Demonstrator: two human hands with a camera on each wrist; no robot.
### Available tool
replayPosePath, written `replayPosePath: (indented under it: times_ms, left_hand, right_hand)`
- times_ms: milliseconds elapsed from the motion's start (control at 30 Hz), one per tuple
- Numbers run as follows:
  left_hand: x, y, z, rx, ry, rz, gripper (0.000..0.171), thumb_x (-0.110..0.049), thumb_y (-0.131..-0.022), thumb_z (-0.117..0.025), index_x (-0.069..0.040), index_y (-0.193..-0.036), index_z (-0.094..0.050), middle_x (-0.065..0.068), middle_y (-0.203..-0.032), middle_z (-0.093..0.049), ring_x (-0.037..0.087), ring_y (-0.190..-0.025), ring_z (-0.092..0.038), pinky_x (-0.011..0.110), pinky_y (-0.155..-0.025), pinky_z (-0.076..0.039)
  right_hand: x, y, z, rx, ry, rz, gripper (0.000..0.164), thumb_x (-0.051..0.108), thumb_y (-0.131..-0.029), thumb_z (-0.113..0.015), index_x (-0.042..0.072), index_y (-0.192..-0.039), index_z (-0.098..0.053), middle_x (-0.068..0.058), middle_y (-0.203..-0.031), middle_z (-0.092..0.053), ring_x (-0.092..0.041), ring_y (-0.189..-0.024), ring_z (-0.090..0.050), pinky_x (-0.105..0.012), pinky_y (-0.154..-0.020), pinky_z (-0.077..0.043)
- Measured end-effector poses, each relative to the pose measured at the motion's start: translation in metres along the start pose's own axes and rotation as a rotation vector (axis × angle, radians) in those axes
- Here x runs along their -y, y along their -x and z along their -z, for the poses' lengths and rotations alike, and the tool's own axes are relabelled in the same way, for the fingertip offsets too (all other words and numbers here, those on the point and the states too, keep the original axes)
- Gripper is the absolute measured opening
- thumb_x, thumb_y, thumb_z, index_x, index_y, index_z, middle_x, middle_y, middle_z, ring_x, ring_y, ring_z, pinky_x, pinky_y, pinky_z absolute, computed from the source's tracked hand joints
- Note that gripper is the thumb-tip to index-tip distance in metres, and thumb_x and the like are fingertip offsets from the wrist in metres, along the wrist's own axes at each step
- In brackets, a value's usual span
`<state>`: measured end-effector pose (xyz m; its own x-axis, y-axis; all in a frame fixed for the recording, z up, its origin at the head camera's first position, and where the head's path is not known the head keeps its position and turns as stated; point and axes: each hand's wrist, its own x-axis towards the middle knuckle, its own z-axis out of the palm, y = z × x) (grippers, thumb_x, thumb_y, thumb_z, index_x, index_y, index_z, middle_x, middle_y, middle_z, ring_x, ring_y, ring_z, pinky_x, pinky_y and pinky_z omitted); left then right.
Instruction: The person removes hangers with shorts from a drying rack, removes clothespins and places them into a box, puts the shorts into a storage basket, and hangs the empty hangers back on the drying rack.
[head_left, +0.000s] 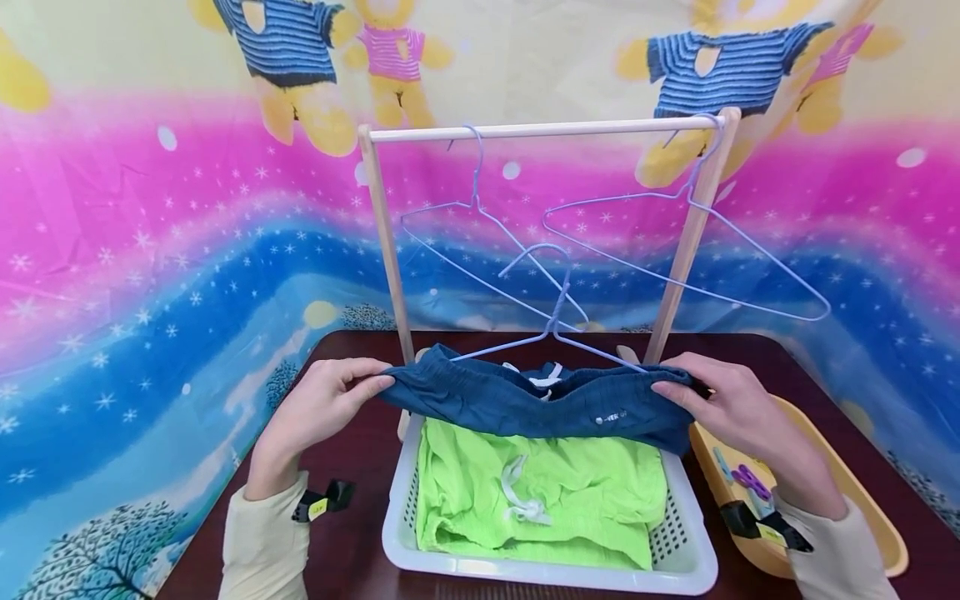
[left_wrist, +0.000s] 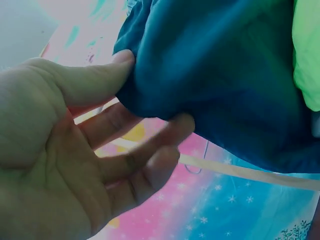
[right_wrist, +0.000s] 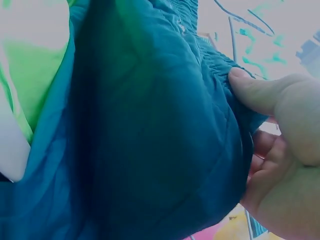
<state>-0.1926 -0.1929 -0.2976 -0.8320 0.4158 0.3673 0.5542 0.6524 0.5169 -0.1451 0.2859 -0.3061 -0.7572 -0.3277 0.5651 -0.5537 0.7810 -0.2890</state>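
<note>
Navy shorts with an elastic waistband and white drawstring are stretched between both hands above the basket. My left hand pinches their left edge between thumb and fingers; in the left wrist view the thumb presses the dark cloth. At the other end, my right hand grips the waistband, its thumb in front, as the right wrist view also shows. A lilac wire hanger stands up out of the waist opening, its lower part hidden inside the shorts. Lime green shorts with a white bow lie below in the basket.
A white perforated basket stands on the dark table. Behind is a wooden rack carrying two lilac hangers, one left and one right. At the right sits a yellow tray with purple scissors.
</note>
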Motion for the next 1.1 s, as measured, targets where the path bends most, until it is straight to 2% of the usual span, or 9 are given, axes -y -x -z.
replayPosePath:
  times_ms: [133, 233, 300, 367, 467, 767, 933, 1100]
  left_hand:
    - [0.000, -0.002, -0.004, -0.042, -0.034, -0.043, 0.016, -0.022, -0.096, -0.064, -0.023, -0.108, -0.075, -0.007, -0.084, -0.067, 0.010, -0.079, -0.056, 0.028, -0.068, -0.044]
    - [0.000, -0.004, -0.007, -0.077, -0.030, -0.071, 0.016, -0.019, -0.095, -0.065, -0.020, -0.106, -0.076, -0.004, -0.098, -0.073, 0.010, -0.086, -0.059, 0.028, -0.071, -0.046]
    - [-0.002, -0.005, -0.009, -0.086, -0.016, -0.084, 0.016, -0.018, -0.095, -0.065, -0.019, -0.106, -0.076, -0.004, -0.095, -0.073, 0.007, -0.073, -0.056, 0.026, -0.064, -0.044]
    - [-0.003, -0.005, -0.010, -0.081, -0.004, -0.092, 0.016, -0.018, -0.095, -0.064, -0.019, -0.106, -0.075, -0.006, -0.088, -0.071, 0.004, -0.060, -0.047, 0.023, -0.058, -0.039]
    - [-0.006, -0.004, -0.010, -0.083, 0.009, -0.104, 0.015, -0.019, -0.096, -0.064, -0.020, -0.106, -0.075, -0.009, -0.081, -0.068, 0.002, -0.050, -0.037, 0.023, -0.053, -0.036]
    - [-0.013, -0.003, -0.014, -0.097, 0.010, -0.141, 0.013, -0.015, -0.093, -0.067, -0.018, -0.103, -0.074, -0.008, -0.079, -0.064, 0.002, -0.052, -0.039, 0.022, -0.052, -0.036]
    - [-0.017, -0.006, -0.022, -0.062, -0.013, -0.174, 0.010, -0.013, -0.095, -0.064, -0.017, -0.101, -0.071, -0.008, -0.080, -0.063, 0.001, -0.062, -0.049, 0.021, -0.061, -0.043]
    - [-0.023, -0.006, -0.027, -0.045, 0.011, -0.212, 0.009, -0.011, -0.096, -0.063, -0.017, -0.099, -0.069, -0.008, -0.075, -0.057, 0.001, -0.063, -0.049, 0.022, -0.062, -0.043]
  right_hand:
    - [0.002, 0.000, -0.004, -0.048, -0.014, 0.031, 0.028, 0.002, -0.084, -0.073, 0.021, -0.103, -0.070, 0.011, -0.090, -0.066, 0.002, -0.079, -0.057, -0.011, -0.070, -0.049]
    - [0.003, -0.001, -0.006, -0.081, -0.038, 0.051, 0.031, -0.002, -0.082, -0.074, 0.022, -0.102, -0.070, 0.013, -0.089, -0.066, 0.002, -0.078, -0.056, -0.008, -0.073, -0.047]
    - [0.004, -0.001, -0.008, -0.100, -0.048, 0.054, 0.032, -0.003, -0.082, -0.075, 0.022, -0.102, -0.070, 0.013, -0.089, -0.066, 0.002, -0.078, -0.057, -0.008, -0.075, -0.046]
    - [0.006, -0.001, -0.008, -0.111, -0.059, 0.045, 0.032, -0.003, -0.082, -0.074, 0.022, -0.101, -0.071, 0.014, -0.088, -0.066, 0.002, -0.077, -0.056, -0.008, -0.075, -0.046]
    - [0.007, -0.001, -0.009, -0.121, -0.061, 0.036, 0.031, -0.002, -0.082, -0.075, 0.023, -0.100, -0.071, 0.014, -0.087, -0.065, 0.002, -0.077, -0.056, -0.008, -0.075, -0.045]
    - [0.012, -0.001, -0.009, -0.127, -0.064, 0.077, 0.035, -0.005, -0.080, -0.075, 0.024, -0.099, -0.070, 0.017, -0.087, -0.062, 0.003, -0.076, -0.054, -0.009, -0.074, -0.045]
    - [0.016, -0.001, -0.011, -0.127, -0.072, 0.105, 0.036, -0.004, -0.080, -0.076, 0.025, -0.100, -0.069, 0.019, -0.088, -0.062, 0.004, -0.075, -0.055, -0.010, -0.072, -0.046]
    - [0.019, -0.001, -0.011, -0.139, -0.073, 0.113, 0.038, -0.007, -0.078, -0.076, 0.024, -0.100, -0.069, 0.019, -0.087, -0.060, 0.005, -0.074, -0.053, -0.011, -0.069, -0.046]
